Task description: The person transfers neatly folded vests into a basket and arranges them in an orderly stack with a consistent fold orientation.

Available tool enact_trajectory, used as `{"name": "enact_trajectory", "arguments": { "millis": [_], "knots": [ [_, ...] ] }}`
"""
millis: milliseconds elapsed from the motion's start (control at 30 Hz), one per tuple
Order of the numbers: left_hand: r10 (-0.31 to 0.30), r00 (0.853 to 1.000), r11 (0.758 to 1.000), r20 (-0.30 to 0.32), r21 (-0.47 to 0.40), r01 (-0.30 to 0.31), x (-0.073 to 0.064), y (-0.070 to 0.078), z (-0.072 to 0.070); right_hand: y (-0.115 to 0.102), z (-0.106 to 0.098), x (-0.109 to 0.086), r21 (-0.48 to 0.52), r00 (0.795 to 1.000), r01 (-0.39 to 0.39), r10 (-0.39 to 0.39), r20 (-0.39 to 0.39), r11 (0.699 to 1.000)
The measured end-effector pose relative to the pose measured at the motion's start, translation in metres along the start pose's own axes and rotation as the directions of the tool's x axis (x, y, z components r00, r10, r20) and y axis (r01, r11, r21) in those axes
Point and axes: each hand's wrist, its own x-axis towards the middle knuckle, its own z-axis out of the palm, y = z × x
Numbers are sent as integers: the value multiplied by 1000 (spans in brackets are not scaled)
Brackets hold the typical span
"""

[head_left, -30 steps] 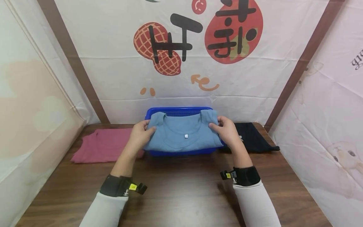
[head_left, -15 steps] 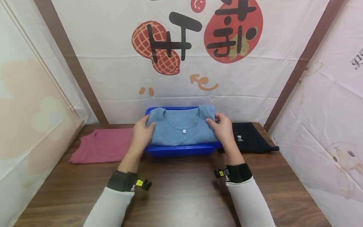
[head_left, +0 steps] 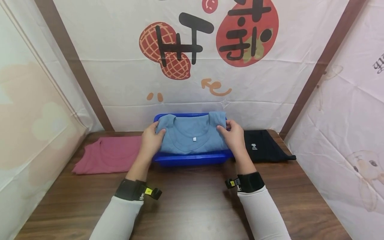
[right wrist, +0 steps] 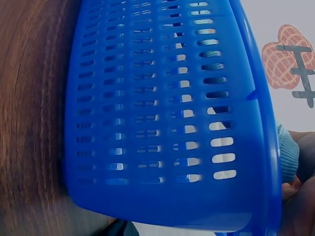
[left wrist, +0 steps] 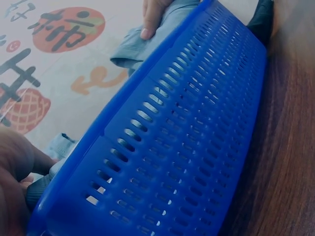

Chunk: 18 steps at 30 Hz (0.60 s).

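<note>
A folded light-blue shirt (head_left: 192, 135), with a small white tag at its neckline, lies within the opening of a blue plastic basket (head_left: 192, 160). My left hand (head_left: 151, 138) pinches the shirt's left side between thumb and fingers. On the opposite side, my right hand (head_left: 234, 135) grips the shirt near its shoulder. Both wrist views look at the slotted wall of the basket (left wrist: 182, 128), which hides most of the shirt. Past the rim in the right wrist view, a bit of blue cloth (right wrist: 287, 152) shows beside the fingers.
A folded pink shirt (head_left: 109, 155) lies on the wooden table (head_left: 186, 206) left of the basket. To the right is a folded black garment (head_left: 264, 146) with a small white print. A printed white curtain (head_left: 120, 83) stands behind the basket.
Both hands have carried the blue shirt back and down into the basket, uncovering its front rim. Over the last half second they have barely moved.
</note>
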Motion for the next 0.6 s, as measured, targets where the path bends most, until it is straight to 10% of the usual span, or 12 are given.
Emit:
{"name": "enact_trajectory", "arguments": {
  "millis": [600],
  "knots": [
    [-50,986,994,158,-85,64,7,-2,-6,11,1,4,33,998,-67,67,3,997]
  ]
}}
